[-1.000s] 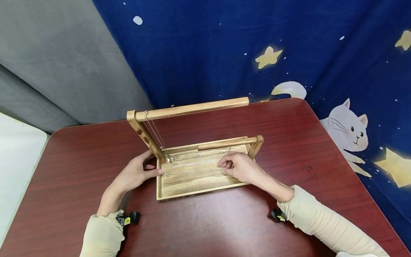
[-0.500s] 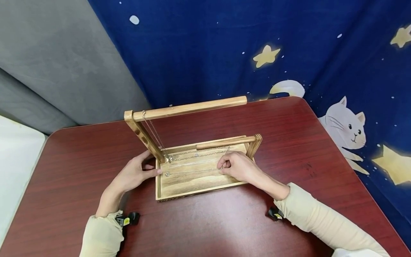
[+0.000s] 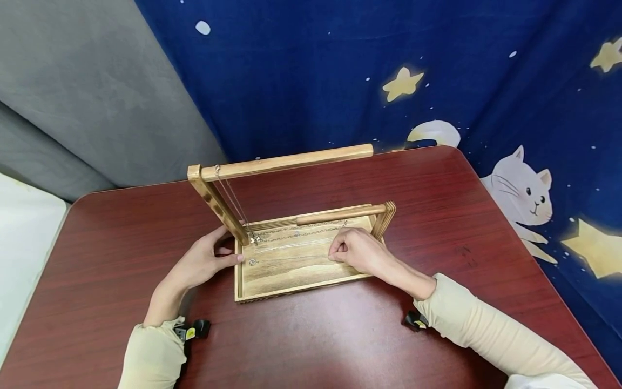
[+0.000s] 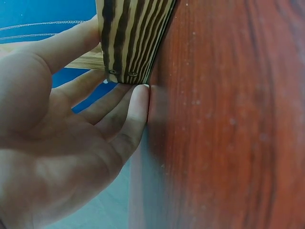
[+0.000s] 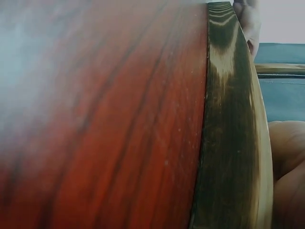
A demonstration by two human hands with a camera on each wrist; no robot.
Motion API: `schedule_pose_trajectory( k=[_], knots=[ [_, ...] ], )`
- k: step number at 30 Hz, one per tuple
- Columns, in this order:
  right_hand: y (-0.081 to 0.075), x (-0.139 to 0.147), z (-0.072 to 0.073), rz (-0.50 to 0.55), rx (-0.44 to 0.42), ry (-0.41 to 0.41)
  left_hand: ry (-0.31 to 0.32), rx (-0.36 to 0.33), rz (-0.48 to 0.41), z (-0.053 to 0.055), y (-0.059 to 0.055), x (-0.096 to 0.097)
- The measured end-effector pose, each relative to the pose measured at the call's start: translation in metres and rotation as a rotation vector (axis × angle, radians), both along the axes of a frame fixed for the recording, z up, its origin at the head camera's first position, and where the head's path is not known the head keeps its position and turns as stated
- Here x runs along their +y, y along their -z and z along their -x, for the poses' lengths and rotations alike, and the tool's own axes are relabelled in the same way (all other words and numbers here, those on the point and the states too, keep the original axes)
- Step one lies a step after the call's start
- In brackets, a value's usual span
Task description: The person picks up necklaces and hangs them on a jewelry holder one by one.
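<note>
A wooden jewelry stand with a tray base [image 3: 296,278] lies on the table. My left hand [image 3: 206,259] holds the tray's left end, its thumb on the end wall; in the left wrist view several fingers [image 4: 138,102] reach the wall's lower edge. My right hand [image 3: 359,250] is over the tray's right part, thumb and index fingertip pinching the end of a thin silver necklace [image 3: 252,262]. That necklace's round pendant lies at the left, its chain stretched across the tray floor. In the right wrist view the tray's wall partly hides the right hand [image 5: 288,148].
Another necklace [image 3: 230,194] hangs from the tall upper bar [image 3: 291,161] on the left post [image 3: 216,202]. More chains [image 3: 286,248] lie lengthwise in the tray. A lower bar [image 3: 340,215] sits on the right post [image 3: 384,221]. The reddish table [image 3: 301,335] extends around the stand.
My right hand's thumb and index fingertip have closed together on the necklace's end, where they were apart a second ago. The left hand stays at the tray's end. The head view shifted slightly.
</note>
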State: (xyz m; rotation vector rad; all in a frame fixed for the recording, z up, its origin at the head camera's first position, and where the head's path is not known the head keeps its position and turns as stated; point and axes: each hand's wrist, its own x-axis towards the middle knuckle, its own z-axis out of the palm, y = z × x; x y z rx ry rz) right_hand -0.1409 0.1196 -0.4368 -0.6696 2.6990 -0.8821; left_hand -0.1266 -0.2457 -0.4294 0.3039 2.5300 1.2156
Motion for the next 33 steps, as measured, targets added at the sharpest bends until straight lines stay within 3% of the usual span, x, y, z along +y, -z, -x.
schedule_pose_trajectory(
  k=[9,33],
  knots=[
    [0.0012,0.0007,-0.0019,-0.036,0.013,-0.066,0.003,-0.004,0.008,-0.001,0.0025,-0.0005],
    [-0.0017,0.0051,0.0012,-0.021,0.083,-0.133,-0.006,-0.006,0.008,0.0,0.0004,0.0004]
  ],
)
